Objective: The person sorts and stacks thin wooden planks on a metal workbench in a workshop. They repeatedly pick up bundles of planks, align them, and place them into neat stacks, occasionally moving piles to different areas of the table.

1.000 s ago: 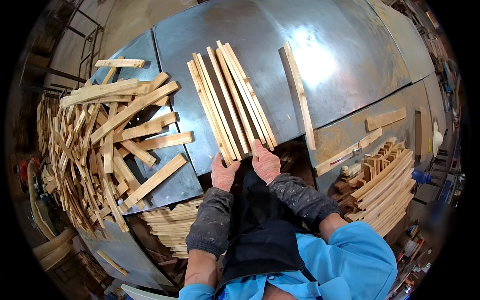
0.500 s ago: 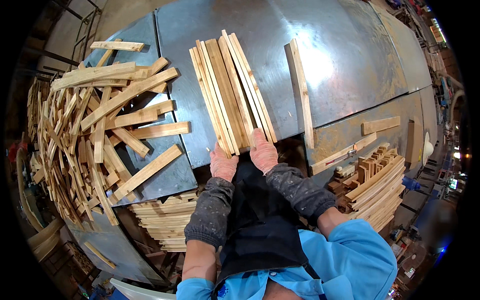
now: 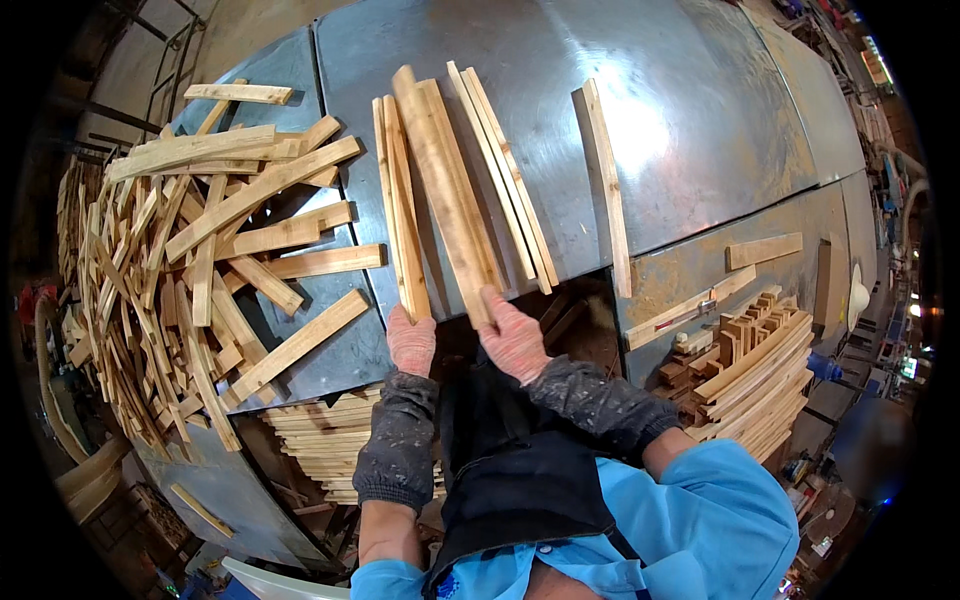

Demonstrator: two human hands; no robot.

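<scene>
Both hands work at the near edge of the table. Left hand (image 3: 411, 340) closes on the near ends of two thin pale wooden slats (image 3: 400, 205), which lie flat and close together. Right hand (image 3: 513, 335) grips the near end of a wider pale wooden board (image 3: 445, 190); this board is tilted, with its far end raised above the other pieces. Both held pieces point away from the person, on the grey sheet-metal table (image 3: 700, 130), near its front edge.

Just to the right of the wide board lie a few more narrow light slats (image 3: 510, 190), side by side and flat on the metal. Further right, apart from them, one single long wooden strip (image 3: 606, 180) lies alone.

On the left part of the table there is a big loose heap of short wooden offcuts (image 3: 200, 260), crossing each other in many directions. Below the table edge, under the left forearm, a neat stack of thin slats (image 3: 320, 440) is visible. On the right side, lower, another stack of long wooden bars (image 3: 760, 380) leans together. The person wears dark speckled sleeve covers (image 3: 400, 450), a dark apron and a blue shirt (image 3: 700, 530).
</scene>
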